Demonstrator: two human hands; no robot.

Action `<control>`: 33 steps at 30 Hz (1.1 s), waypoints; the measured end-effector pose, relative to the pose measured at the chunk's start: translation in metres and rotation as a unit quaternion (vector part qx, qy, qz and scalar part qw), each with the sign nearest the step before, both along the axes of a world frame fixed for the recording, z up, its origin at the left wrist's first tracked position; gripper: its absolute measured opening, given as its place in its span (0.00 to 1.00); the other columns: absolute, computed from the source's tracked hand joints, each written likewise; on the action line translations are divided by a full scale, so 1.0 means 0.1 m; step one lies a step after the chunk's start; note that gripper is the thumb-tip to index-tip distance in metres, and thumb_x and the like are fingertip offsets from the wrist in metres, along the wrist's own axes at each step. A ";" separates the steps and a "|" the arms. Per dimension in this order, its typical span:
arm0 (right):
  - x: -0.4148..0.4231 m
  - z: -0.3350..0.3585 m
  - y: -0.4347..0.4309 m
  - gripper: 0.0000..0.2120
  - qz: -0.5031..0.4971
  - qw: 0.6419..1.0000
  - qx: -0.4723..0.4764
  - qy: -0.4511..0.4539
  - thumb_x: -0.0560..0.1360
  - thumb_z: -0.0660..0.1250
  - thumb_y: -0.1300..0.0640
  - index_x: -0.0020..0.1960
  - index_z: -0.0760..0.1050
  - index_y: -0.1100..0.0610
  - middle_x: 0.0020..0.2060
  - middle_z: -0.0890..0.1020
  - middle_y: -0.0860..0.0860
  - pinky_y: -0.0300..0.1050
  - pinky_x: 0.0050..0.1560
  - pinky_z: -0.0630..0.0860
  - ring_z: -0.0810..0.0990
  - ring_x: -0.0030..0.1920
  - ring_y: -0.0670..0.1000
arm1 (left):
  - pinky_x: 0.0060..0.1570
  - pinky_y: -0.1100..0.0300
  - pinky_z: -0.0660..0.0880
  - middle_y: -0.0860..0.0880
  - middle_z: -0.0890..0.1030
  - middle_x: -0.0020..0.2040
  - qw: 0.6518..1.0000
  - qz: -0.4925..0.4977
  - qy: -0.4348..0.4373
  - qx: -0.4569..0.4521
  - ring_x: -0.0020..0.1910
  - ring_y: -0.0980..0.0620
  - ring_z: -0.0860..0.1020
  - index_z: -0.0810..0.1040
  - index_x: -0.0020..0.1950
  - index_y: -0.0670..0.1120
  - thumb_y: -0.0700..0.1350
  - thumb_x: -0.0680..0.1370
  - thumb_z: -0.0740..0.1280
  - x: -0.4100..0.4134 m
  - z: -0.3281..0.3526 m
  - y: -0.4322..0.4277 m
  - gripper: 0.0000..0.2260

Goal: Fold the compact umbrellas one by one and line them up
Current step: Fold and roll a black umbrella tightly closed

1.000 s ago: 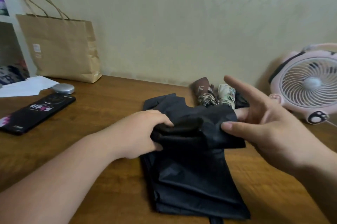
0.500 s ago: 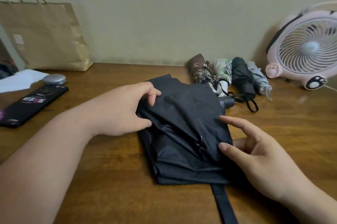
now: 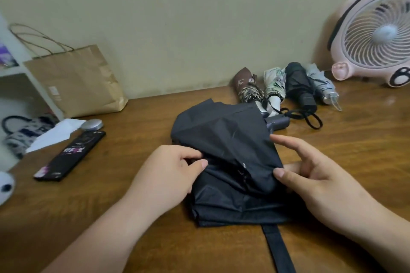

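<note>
Since half a second ago the left hand (image 3: 168,172) has slid down the black umbrella (image 3: 233,144), from the far left edge of the cloth to a fold near its middle. It pinches that fold between the thumb and curled fingers. The right hand (image 3: 317,181) pinches the cloth's other edge between the thumb and a finger, and its pointer finger sticks out straight above the cloth.

This umbrella lies flat between the two hands on a brown wooden table (image 3: 355,139) that is smooth and a bit shiny. A plain yellowish wall (image 3: 177,17) stands behind it. The cloth is thin, dark and wrinkly, folded in loose layers. A flat black strap (image 3: 279,248) runs from under the hands to the bottom edge, where it is cut off. Just past the hands, a grey handle (image 3: 278,121) peeks out (most of it is under the cloth).

Farther past the right hand, four folded umbrellas lie side by side by the wall: a brown one (image 3: 245,86), a pale flowery one (image 3: 275,84), a black one (image 3: 298,86) and a light grey one (image 3: 321,86). A round pink fan (image 3: 375,35) stands beyond them, cut off at the edge.

Out past the left hand are a crinkly brown paper bag (image 3: 75,81), a black phone (image 3: 71,157) and a small round silver thing (image 3: 92,125) that is hard to make out.
</note>
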State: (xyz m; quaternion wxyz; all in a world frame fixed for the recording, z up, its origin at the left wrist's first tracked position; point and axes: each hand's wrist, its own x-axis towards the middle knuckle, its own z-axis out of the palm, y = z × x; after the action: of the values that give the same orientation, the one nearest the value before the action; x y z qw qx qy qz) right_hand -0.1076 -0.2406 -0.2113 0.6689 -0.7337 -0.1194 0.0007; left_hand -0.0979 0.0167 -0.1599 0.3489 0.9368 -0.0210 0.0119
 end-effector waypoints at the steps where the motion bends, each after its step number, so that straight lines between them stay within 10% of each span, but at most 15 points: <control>1: 0.00 0.00 0.00 0.26 0.003 1.000 -0.005 0.002 0.79 0.67 0.64 0.65 0.73 0.34 0.38 0.83 0.64 0.54 0.43 0.65 0.71 0.37 0.57 | 0.30 0.70 0.67 0.50 0.83 0.29 1.000 0.010 -0.003 -0.027 0.26 0.61 0.76 0.82 0.50 0.57 0.52 0.80 0.71 0.02 -0.03 -0.01 0.02; 11: -0.03 0.03 0.01 0.23 -0.011 0.999 -0.045 0.011 0.80 0.67 0.62 0.68 0.70 0.39 0.33 0.82 0.53 0.45 0.35 0.70 0.73 0.32 0.50 | 0.30 0.64 0.64 0.62 0.75 0.24 0.987 -0.056 -0.078 0.126 0.27 0.60 0.72 0.86 0.41 0.54 0.51 0.77 0.74 0.10 0.00 -0.26 0.05; 17: -0.02 0.04 -0.01 0.24 -0.033 0.998 -0.061 0.005 0.80 0.67 0.63 0.69 0.69 0.41 0.30 0.80 0.49 0.36 0.29 0.69 0.73 0.27 0.43 | 0.31 0.68 0.67 0.53 0.77 0.30 0.977 -0.076 -0.195 0.028 0.29 0.55 0.73 0.84 0.37 0.52 0.44 0.73 0.78 -0.21 -0.09 0.04 0.07; 24: -0.03 -0.01 0.01 0.25 -0.035 0.996 -0.077 0.000 0.79 0.68 0.63 0.66 0.71 0.36 0.40 0.86 0.57 0.68 0.50 0.80 0.83 0.45 0.67 | 0.34 0.67 0.71 0.56 0.79 0.35 0.994 -0.068 -0.085 -0.009 0.31 0.57 0.73 0.83 0.38 0.52 0.42 0.73 0.78 -0.40 -0.21 0.19 0.08; 33: -0.06 -0.04 -0.01 0.24 -0.025 0.998 -0.050 0.003 0.79 0.69 0.64 0.60 0.75 0.34 0.41 0.85 0.60 0.77 0.49 0.76 0.79 0.46 0.76 | 0.29 0.68 0.68 0.53 0.74 0.24 0.983 0.026 0.046 -0.176 0.23 0.59 0.68 0.87 0.43 0.45 0.46 0.76 0.76 -0.32 -0.09 0.01 0.05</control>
State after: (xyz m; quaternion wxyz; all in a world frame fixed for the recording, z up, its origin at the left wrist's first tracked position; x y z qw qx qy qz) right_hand -0.1136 -0.2419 -0.2152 0.6317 -0.7689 -0.0989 -0.0084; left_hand -0.1299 0.0179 -0.1693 0.5085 0.8606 0.0219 -0.0182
